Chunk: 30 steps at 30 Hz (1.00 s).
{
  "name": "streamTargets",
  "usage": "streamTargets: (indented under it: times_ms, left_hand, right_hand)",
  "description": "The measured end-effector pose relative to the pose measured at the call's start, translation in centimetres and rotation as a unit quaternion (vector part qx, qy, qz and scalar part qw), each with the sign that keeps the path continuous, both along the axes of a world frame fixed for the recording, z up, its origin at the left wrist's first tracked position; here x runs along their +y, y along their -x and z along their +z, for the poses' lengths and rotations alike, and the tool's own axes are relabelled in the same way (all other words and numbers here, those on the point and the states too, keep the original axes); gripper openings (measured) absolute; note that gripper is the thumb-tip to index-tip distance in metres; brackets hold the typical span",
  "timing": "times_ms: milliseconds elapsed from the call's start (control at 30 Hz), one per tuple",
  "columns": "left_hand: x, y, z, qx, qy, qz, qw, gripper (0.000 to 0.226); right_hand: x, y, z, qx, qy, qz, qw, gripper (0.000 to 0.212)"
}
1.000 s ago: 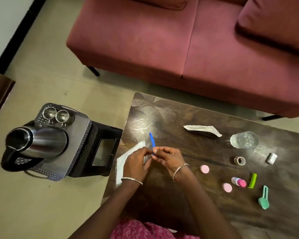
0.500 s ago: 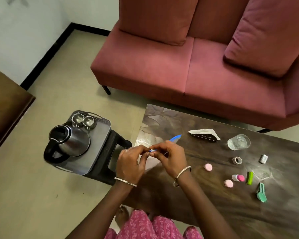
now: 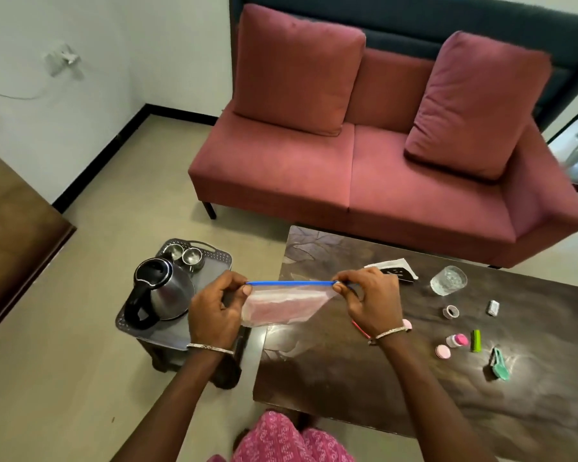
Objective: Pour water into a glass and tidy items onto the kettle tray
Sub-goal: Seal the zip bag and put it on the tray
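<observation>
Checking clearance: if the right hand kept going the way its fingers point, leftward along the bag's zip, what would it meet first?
Probably the left hand, which pinches the other end of the bag held by the right hand; depth is unclear.

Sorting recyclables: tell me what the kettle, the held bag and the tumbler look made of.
Kettle: brushed steel by its sheen, black plastic-looking handle. Bag: thin clear plastic film, see-through, blue zip strip. Tumbler: clear, probably glass, though plastic is possible.

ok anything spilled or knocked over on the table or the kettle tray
Nothing stands out. The glass stands upright on the table, with no puddle visible around it. The kettle and two steel cups sit upright on the tray. Small items lie scattered, not damaged.
</observation>
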State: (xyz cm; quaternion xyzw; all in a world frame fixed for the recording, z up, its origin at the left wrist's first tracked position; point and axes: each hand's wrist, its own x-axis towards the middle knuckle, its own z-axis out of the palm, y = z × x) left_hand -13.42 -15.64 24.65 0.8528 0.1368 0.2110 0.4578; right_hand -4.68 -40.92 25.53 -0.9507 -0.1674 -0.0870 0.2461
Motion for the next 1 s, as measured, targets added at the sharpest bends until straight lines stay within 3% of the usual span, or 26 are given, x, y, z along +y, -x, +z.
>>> streamTargets:
  times_ms: [133,267,367,467,600,667,833,1000]
  left_hand:
    - [1.4,1.0,0.7,0.006,0.031,-0.007,0.999,0.012]
    - [1.4,0.8,1.6,0.003,0.218,-0.014,0.976,0.005]
    - [1.4,0.8,2.9,-0.007,0.347,-0.021,0.938,0.017]
    - [1.6,0.6,3.9,-0.031,0.395,-0.029,0.918,0.015]
    - [0.9,0.4,5.0,-0.069,0.389,-0.016,0.919,0.002]
    - [0.7,0.4,5.6,-0.079,0.38,-0.007,0.922,0.005]
    - [0.4,0.2,5.5,-0.07,0.284,0.046,0.955,0.009]
    - [-0.2,0.2,3.7,-0.01,0.36,0.051,0.931,0.01]
  right_hand:
    - [0.7,0.8,1.0,0.005,-0.023,0.002,1.0,0.006]
    - [1.7,0.5,1.9,0.091,-0.202,0.002,0.975,0.005]
    - [2.4,0.7,2.6,0.172,-0.366,0.04,0.914,0.013]
    - [2.9,1.2,1.9,0.272,-0.486,0.076,0.827,0.032]
    - [4.3,1.7,0.4,0.333,-0.5,0.09,0.795,0.017]
    - [4.9,1.7,0.4,0.328,-0.51,0.084,0.791,0.006]
    - [4.3,0.7,1.2,0.308,-0.503,0.086,0.803,0.01]
    - [3.5,-0.4,1.4,0.296,-0.502,0.101,0.806,0.016]
